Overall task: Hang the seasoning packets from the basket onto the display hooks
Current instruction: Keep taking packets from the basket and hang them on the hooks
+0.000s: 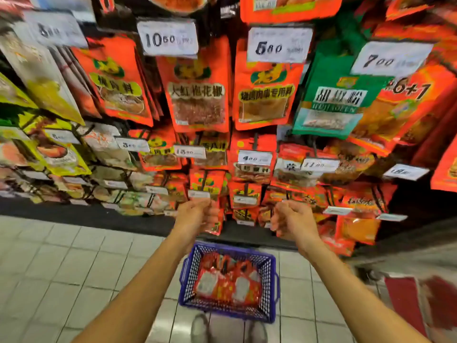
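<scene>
Head view, wide angle. Nearest the camera, two shoes [228, 329] stand on the tiled floor [61, 268], and both bare forearms reach forward and up from the lower corners.

Between the arms a blue basket [270, 290] sits on the floor just ahead of the shoes. It holds a loose heap of red packets [228, 280], the stock not yet hung. Its place directly below the hands probably keeps each pickup short.

The left hand [195, 216] is raised to the lowest rows of the display, fingers curled round the top of a red packet that hangs below the fist [216, 225]. Holding it by the top edge would keep the hang hole free for a hook; the hole itself cannot be seen.

The right hand [294, 222] is at the same height, well apart from the left, fingers curled inward. Whether it pinches anything cannot be told, since the palm side faces away. It may be steadying a hook or a hung packet, but this is a guess.

Beyond the hands the display [247, 169] rises in rows of hooks, each carrying a stack of hung packets behind a white price tag [197, 194]. Most packets are red, with a green one [331, 102] upper right and yellow ones [61, 154] on the left. The far edges are blurred.
</scene>
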### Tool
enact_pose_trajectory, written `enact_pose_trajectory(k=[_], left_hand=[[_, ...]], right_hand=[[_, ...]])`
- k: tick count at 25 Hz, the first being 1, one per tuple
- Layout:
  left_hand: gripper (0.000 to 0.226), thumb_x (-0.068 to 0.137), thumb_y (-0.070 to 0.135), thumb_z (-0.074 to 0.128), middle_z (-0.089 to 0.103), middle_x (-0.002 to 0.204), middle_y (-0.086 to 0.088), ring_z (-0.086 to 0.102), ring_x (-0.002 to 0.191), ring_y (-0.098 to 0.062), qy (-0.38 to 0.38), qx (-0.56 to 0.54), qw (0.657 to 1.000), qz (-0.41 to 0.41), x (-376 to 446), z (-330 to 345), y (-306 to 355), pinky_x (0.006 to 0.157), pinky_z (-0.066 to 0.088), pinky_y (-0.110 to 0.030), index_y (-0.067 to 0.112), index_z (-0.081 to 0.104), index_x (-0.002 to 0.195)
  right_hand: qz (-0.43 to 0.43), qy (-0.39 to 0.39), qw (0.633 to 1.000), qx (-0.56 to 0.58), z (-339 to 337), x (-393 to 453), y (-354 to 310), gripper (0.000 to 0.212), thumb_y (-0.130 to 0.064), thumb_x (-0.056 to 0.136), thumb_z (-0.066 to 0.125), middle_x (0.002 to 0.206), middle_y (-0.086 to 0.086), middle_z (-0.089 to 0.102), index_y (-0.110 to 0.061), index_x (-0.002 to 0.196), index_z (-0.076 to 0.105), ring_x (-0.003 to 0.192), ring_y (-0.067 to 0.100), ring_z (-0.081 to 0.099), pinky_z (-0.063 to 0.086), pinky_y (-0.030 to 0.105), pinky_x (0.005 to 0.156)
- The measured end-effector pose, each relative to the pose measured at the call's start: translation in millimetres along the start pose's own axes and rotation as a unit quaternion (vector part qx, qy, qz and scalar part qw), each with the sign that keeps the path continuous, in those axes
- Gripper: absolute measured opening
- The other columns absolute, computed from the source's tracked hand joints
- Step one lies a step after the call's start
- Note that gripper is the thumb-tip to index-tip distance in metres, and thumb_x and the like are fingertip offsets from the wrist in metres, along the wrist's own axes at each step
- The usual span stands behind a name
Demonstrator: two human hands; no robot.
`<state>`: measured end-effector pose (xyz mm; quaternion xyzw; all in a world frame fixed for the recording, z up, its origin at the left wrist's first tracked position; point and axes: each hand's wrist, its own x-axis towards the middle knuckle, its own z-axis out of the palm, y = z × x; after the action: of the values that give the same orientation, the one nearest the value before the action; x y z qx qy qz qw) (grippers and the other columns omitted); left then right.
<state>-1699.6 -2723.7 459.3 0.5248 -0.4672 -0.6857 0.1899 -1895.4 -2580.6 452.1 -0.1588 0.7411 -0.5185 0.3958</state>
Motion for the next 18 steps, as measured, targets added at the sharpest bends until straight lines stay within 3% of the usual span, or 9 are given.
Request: enact_pose_trajectory(k=[3,7,9,12,15,16,18], left_hand=[[0.022,0.099,0.010,0.050,0.058,0.070,-0.004,0.048,0.051,-0.012,0.010,0.004,0.993,-0.114,30.3,-11.4,-100.0,0.047,0.036,-0.019,0.015,0.063,0.083],[0.022,0.097,0.011,0.053,0.062,0.057,-0.001,0.055,0.046,-0.014,0.058,0.027,0.963,-0.261,89.0,-27.5,-257.5,0.051,0.043,-0.021,0.013,0.065,0.078],[0.023,0.099,0.008,0.049,0.063,0.062,-0.005,0.059,0.044,-0.015,0.061,0.013,0.947,-0.315,121.8,-37.0,-331.0,0.059,0.044,-0.024,0.012,0.062,0.079],[0.023,0.099,0.006,0.051,0.068,0.069,-0.004,0.064,0.063,-0.022,0.041,0.075,0.939,-0.333,172.4,-51.0,-427.3,0.070,0.052,-0.030,0.014,0.059,0.079],[0.023,0.098,0.003,0.048,0.065,0.051,0.002,0.061,0.045,-0.016,0.052,0.090,0.932,-0.348,220.7,-65.4,-515.7,0.051,0.048,-0.022,0.010,0.059,0.079],[0.017,0.097,0.004,0.049,0.067,0.058,-0.002,0.063,0.050,-0.018,0.047,0.115,0.931,-0.342,237.8,-69.5,-540.7,0.052,0.049,-0.024,0.007,0.063,0.087],[0.021,0.096,0.010,0.055,0.070,0.090,-0.009,0.066,0.078,-0.025,0.021,0.244,0.921,-0.302,268.5,-78.4,-578.1,0.071,0.055,-0.034,0.006,0.067,0.112]], right_hand=[[0.117,0.020,0.993,-0.018,19.6,16.2,110.7,0.028,-0.005,0.101,0.053,0.051,0.008,0.062,-0.004,0.075,0.061,0.039,0.019,0.057,0.044,0.022,0.040],[0.256,0.020,0.963,-0.085,55.4,38.8,281.7,0.025,-0.011,0.097,0.061,0.067,0.014,0.064,-0.011,0.073,0.065,0.062,0.028,0.061,0.057,0.042,0.067],[0.301,0.028,0.948,-0.098,72.5,58.6,360.7,0.028,-0.009,0.098,0.060,0.058,0.008,0.059,-0.012,0.069,0.062,0.053,0.025,0.057,0.054,0.032,0.054],[0.346,-0.021,0.927,-0.144,95.4,93.9,463.4,0.013,-0.017,0.097,0.061,0.074,0.005,0.065,-0.013,0.086,0.066,0.063,0.021,0.063,0.054,0.026,0.051],[0.385,-0.057,0.908,-0.157,122.4,132.4,558.4,0.011,-0.015,0.097,0.060,0.076,0.002,0.063,-0.017,0.086,0.063,0.061,0.015,0.060,0.053,0.023,0.052],[0.401,-0.050,0.902,-0.153,134.3,145.0,585.0,0.015,-0.013,0.098,0.058,0.072,0.003,0.060,-0.016,0.083,0.059,0.056,0.014,0.057,0.050,0.020,0.047],[0.437,-0.016,0.891,-0.120,159.4,164.5,620.9,0.018,-0.011,0.098,0.059,0.061,0.005,0.059,-0.013,0.080,0.056,0.044,0.013,0.053,0.046,0.018,0.040]])
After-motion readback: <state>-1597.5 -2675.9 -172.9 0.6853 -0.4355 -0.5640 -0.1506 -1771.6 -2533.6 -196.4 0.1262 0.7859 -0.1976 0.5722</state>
